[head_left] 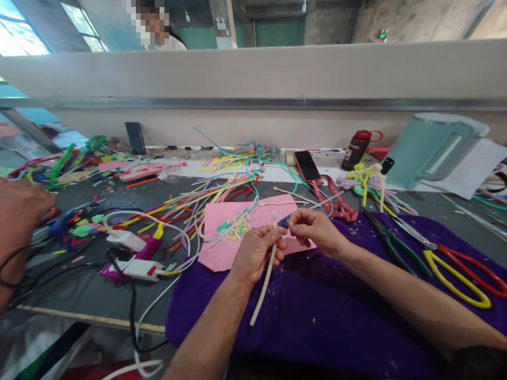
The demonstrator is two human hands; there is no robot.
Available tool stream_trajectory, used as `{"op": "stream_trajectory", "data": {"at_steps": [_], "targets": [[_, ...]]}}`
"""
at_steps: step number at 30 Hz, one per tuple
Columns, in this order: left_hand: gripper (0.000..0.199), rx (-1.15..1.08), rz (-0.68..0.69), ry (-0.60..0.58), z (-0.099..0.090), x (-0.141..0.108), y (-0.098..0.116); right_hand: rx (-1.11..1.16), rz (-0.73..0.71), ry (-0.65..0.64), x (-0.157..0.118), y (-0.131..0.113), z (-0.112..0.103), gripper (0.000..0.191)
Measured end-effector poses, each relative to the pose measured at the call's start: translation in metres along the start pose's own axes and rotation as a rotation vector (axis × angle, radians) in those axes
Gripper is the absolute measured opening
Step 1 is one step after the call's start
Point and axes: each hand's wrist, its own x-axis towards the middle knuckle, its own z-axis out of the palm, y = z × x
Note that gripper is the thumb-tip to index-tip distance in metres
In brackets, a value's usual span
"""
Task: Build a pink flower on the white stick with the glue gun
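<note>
My left hand (pixel 257 250) is closed around a cream fuzzy stem (pixel 264 287), whose long end hangs down over the purple cloth (pixel 317 311). Close beside it, my right hand (pixel 317 231) pinches a small dark blue piece (pixel 284 222) against the top of the stem. Under and behind both hands lies a pink sheet (pixel 216 256) with small cut yellow, teal and lilac bits (pixel 237 227) on it.
Green-handled pliers (pixel 390 240) and red-and-yellow scissors (pixel 439 248) lie at right. Behind are a phone (pixel 307 165), a bottle (pixel 356 150) and a teal pitcher (pixel 423 153). Colored stems, cables and a power strip (pixel 148 250) spread left. Another person's hand (pixel 24 211) is at far left.
</note>
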Motion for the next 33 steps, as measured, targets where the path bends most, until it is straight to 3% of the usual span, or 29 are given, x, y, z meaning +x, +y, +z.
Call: {"op": "stream_trajectory", "data": {"at_steps": [3,10,13,16,23,33], "targets": [[0.027,0.018,-0.016,0.001,0.000,0.000,0.000,-0.211,-0.079,-0.030,-0.002,-0.004,-0.004,0.010],[0.027,0.132,-0.026,-0.030,0.002,-0.001,-0.002,-0.669,-0.414,-0.065,-0.009,-0.017,-0.009,0.010],[0.027,0.158,-0.023,-0.040,0.004,-0.002,-0.003,-0.743,-0.435,-0.109,-0.010,-0.020,-0.009,0.008],[0.026,0.123,-0.027,-0.058,0.005,-0.003,-0.002,-0.590,-0.314,-0.153,-0.009,-0.019,-0.012,0.005],[0.022,0.026,-0.093,-0.134,0.004,-0.002,-0.001,-0.095,0.035,-0.420,-0.001,-0.008,-0.025,0.019],[0.021,0.001,-0.067,-0.172,0.001,0.000,-0.004,0.177,0.157,-0.391,0.004,0.009,-0.023,0.016]]}}
